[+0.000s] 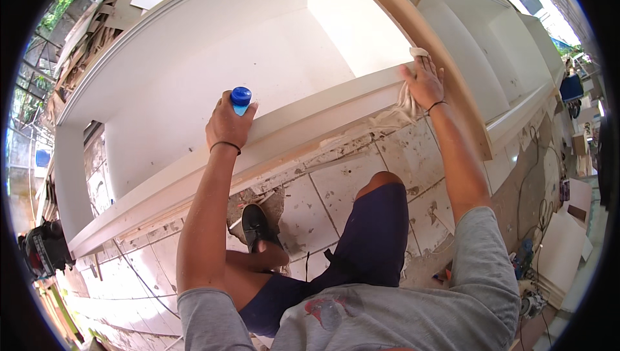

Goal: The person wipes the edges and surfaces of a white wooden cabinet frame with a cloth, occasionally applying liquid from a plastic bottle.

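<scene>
My left hand (226, 126) is wrapped round a small bottle with a blue cap (241, 96); most of its body is hidden in my palm. It is held over the near rail of a large white cabinet frame (323, 111) that lies in front of me. At the right end of that rail my right hand (424, 85) presses a whitish rag (407, 105) onto the edge, fingers stretched over it. Part of the rag hangs down below the palm, and a bit shows beyond the fingertips. Dark specks dot the cabinet's white inner panel (213, 67).
A brown wooden board (445, 73) stands against the cabinet's right end, with a second white cabinet (500, 47) beyond it. Scrap panels (119, 9) are piled at the far left. A black machine (45, 247) sits at the left. Cables (539, 222) cross the stained tile floor (310, 206).
</scene>
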Motion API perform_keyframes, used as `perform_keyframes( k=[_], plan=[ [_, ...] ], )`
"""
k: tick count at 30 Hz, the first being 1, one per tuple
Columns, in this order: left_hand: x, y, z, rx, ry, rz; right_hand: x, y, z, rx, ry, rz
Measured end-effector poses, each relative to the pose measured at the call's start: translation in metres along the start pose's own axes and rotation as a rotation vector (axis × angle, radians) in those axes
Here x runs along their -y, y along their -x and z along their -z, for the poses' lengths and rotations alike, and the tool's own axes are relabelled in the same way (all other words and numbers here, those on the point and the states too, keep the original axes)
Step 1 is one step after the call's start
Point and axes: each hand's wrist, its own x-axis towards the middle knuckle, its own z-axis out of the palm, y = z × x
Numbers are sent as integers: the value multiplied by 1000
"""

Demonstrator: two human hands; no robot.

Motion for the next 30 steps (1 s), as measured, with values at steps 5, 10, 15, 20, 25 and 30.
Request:
perform_keyframes(
  k=[5, 10, 15, 20, 25, 30],
  plan=[
    [20, 5, 11, 63, 104, -3, 63, 58, -39, -177, 66, 273],
    [17, 25, -4, -124, 196, -194, 18, 36, 0, -158, 2, -9],
    [26, 16, 1, 24, 240, 64, 82, 65, 15, 71, 28, 83],
    [24, 7, -5, -38, 230, 240, 57, 36, -3, -81, 87, -125],
    [18, 4, 0, 34, 76, 230, 146, 78, 1, -100, -156, -24],
    [0, 1, 6, 159, -92, 282, 67, 30, -11, -210, -97, -383]
  ],
)
